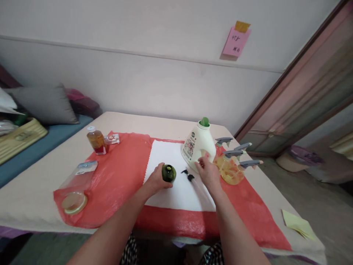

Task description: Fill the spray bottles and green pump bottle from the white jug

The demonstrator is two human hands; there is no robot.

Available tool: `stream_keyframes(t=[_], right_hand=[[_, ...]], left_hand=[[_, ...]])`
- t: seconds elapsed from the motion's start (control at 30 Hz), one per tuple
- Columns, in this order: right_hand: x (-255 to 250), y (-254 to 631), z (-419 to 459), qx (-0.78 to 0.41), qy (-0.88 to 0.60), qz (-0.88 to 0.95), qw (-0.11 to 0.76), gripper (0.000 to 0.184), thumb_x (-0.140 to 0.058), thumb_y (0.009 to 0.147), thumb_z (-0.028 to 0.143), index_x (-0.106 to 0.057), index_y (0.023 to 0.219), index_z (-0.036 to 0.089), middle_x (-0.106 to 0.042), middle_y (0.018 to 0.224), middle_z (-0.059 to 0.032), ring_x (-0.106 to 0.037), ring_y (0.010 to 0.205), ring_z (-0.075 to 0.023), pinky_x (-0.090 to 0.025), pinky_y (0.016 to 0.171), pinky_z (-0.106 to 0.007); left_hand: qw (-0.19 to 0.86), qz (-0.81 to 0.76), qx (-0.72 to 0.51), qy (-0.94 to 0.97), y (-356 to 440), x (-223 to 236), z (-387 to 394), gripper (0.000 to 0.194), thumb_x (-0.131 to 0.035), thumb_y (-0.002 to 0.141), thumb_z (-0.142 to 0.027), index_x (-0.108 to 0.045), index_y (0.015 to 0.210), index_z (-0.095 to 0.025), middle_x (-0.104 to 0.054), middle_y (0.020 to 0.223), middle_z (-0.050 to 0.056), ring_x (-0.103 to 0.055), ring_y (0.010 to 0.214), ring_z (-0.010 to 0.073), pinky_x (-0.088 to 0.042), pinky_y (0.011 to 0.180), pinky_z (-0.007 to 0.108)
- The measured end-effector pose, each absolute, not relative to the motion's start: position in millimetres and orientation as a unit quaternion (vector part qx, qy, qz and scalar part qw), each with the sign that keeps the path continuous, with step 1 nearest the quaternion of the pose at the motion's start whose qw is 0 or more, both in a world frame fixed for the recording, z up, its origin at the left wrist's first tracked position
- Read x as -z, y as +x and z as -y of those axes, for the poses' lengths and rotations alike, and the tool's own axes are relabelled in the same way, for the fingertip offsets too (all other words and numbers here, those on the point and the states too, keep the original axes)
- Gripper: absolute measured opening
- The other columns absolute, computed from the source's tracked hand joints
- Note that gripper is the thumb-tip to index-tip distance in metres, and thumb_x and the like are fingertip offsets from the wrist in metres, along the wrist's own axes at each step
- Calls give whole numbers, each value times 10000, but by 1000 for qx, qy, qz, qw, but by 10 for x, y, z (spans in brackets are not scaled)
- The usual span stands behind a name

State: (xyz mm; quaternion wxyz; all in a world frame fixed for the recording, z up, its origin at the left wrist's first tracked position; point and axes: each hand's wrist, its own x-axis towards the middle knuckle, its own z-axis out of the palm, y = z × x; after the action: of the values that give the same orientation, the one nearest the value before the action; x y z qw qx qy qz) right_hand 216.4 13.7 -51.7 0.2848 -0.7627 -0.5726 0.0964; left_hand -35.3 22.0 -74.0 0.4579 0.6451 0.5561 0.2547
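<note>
My left hand (pixel 157 180) is wrapped round a small dark green bottle (pixel 168 173) that stands on a white cloth (pixel 176 184). My right hand (pixel 208 173) rests with spread fingers against the lower side of a white jug (pixel 198 145) with a green funnel (pixel 204 122) in its neck. A black pump head with a clear tube (pixel 189 175) lies on the cloth between my hands.
A red plastic sheet (pixel 118 173) covers the beige table (pixel 41 191). Three yellow spray bottles with grey triggers (pixel 233 165) lie at the right. An amber bottle (pixel 96 140), a sachet (pixel 112 138) and a clear jar on its side (pixel 75 191) sit at the left. Yellow notes (pixel 298 222) lie near the right edge.
</note>
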Motion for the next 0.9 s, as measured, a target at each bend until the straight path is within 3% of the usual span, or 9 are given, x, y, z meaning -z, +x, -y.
stream_keyframes(t=[0.13,0.23,0.33,0.47,0.6,0.7,0.9], right_hand=[[720,1931,-120,-166,-761,604,167,175,-765,681,236,-613,757,198,-681,795,-85,-687,821,-280,-469,759,-379],[730,1832,-140,-173,-756,608,168,143,-724,685,159,-586,710,188,-666,758,-98,-687,801,-281,-471,750,-386],[524,1808,-135,-147,-734,614,251,114,-662,790,256,-602,863,193,-669,834,-91,-655,817,-258,-480,756,-380],[157,1790,-58,-116,-694,578,413,330,-421,976,474,-504,1119,189,-618,898,-52,-617,795,-206,-511,738,-355],[17,1712,24,-212,-553,508,625,317,-595,901,499,-526,1032,218,-572,823,19,-586,656,-153,-519,650,-319],[54,1665,43,-233,-519,504,650,342,-690,841,467,-564,1046,223,-572,826,26,-590,665,-146,-518,650,-309],[47,1685,105,-154,-535,515,652,352,-674,863,456,-579,1113,229,-624,884,1,-616,735,-165,-527,723,-332]], left_hand=[[443,-548,-277,654,-333,790,-234,1012,-839,522,-260,-391,1429,-213,-557,1360,121,-536,1262,305,-415,1042,391],[428,-541,-284,666,-312,804,-234,860,-815,550,-262,-457,1330,-211,-608,1245,87,-580,1167,279,-443,991,375],[413,-534,-295,677,-260,814,-212,781,-799,564,-259,-470,1271,-219,-632,1149,55,-609,1075,253,-470,934,355],[379,-531,-316,689,-137,835,-156,743,-780,573,-235,-473,1250,-234,-617,1188,76,-598,1105,267,-469,957,381],[348,-527,-317,708,0,839,-86,744,-767,549,-198,-484,1236,-234,-617,1200,96,-577,1171,310,-457,1003,430],[330,-526,-312,719,91,816,-35,731,-748,554,-188,-480,1233,-215,-615,1187,113,-575,1172,332,-460,1003,446],[308,-541,-308,719,232,776,16,675,-715,596,-203,-465,1223,-215,-612,1126,112,-591,1129,344,-480,968,457]])
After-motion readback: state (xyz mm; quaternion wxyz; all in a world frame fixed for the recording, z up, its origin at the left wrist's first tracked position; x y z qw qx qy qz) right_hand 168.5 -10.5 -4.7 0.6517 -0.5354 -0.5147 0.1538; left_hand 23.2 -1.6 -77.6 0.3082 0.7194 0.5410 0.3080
